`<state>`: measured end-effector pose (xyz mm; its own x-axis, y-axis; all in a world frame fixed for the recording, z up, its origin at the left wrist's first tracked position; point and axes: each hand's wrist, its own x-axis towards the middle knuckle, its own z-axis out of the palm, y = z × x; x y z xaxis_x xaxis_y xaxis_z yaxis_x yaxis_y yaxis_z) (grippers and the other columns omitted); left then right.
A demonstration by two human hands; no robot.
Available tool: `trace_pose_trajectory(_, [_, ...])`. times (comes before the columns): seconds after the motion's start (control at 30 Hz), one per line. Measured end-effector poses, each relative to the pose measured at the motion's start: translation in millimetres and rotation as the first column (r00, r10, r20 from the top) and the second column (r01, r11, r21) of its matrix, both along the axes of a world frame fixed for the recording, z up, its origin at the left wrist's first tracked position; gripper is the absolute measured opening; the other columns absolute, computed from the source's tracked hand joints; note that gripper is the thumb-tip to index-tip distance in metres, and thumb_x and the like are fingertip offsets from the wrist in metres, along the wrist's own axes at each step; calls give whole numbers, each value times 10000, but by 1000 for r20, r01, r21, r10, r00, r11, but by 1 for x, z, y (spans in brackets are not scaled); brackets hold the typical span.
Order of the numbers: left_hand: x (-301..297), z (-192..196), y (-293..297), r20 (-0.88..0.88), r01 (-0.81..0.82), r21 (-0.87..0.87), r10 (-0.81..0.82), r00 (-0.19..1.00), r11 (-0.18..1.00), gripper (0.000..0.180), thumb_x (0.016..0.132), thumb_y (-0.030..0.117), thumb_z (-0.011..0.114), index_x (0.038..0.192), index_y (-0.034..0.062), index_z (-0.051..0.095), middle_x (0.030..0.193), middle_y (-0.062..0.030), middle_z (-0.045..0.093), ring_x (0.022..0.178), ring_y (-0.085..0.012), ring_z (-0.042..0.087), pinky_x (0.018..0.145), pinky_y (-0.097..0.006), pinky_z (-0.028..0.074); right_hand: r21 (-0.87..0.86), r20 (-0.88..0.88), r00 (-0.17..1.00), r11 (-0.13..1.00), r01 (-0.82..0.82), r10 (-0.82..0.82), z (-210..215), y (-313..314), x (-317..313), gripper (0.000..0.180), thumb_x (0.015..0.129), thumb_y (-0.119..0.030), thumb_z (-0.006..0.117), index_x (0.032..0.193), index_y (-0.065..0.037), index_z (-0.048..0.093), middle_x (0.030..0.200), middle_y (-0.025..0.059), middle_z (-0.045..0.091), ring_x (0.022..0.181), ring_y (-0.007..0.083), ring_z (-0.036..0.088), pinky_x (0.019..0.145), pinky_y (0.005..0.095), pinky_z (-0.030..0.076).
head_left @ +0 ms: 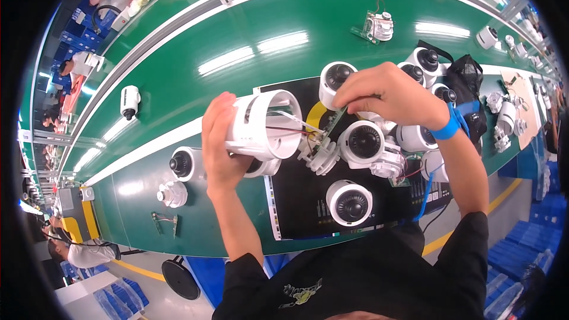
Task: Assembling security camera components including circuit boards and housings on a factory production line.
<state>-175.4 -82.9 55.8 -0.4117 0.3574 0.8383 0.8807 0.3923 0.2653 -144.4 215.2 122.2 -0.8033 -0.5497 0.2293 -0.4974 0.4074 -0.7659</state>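
Note:
My left hand [220, 142] is wrapped round a white cylindrical camera housing [252, 125], its open end facing right. Pinched in the fingers of my right hand [382, 95] is the upper edge of a small green circuit board [335, 121]. Thin wires run from the board into the housing. A white plastic bracket [321, 159] hangs just below the board and seems joined to it. Close under my right hand sit white security cameras with dark round fronts, one upright [363, 142] and another [335, 78] behind it. A further camera [349, 202] lies nearer to me.
A black printed mat [296, 219] covers part of the green bench [142, 201]. At left lie a white camera [185, 164], a white plastic part [172, 194] and a small circuit board [165, 220]. A wired assembly [379, 25] stands on the green conveyor [332, 12]. A blue cord [427, 195] hangs by my right arm.

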Motion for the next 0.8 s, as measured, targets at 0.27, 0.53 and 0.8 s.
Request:
trace_pose_trajectory(0.27, [4, 5, 1, 91, -4, -3, 4, 996, 1000, 872, 509, -23, 827, 1280, 76, 430, 1242, -211, 520, 1117, -358, 542, 928, -429, 472, -404, 450, 876, 835, 374, -175, 1, -19, 46, 95, 882, -20, 594, 908, 55, 645, 756, 66, 652, 668, 114, 654, 591, 221, 509])
trace_pose_trajectory(0.53, [8, 10, 8, -67, -52, -143, 42, 997, 988, 796, 518, -10, 809, 1235, 64, 472, 1225, -148, 523, 1099, -376, 546, 925, -478, 476, -547, 666, 733, 578, 605, -136, 2, -42, 65, 187, 911, -110, 594, 964, 69, 611, 816, 101, 648, 706, 154, 668, 618, 257, 560])
trace_pose_trajectory(0.8, [8, 9, 9, -26, -14, -148, 10, 1000, 989, 883, 524, 25, 861, 1289, 65, 423, 1257, -224, 498, 1144, -355, 529, 930, -407, 476, -580, 712, 681, 404, 707, -170, -15, -52, 69, 207, 928, -135, 575, 995, 59, 590, 834, 122, 651, 701, 181, 674, 625, 281, 569])
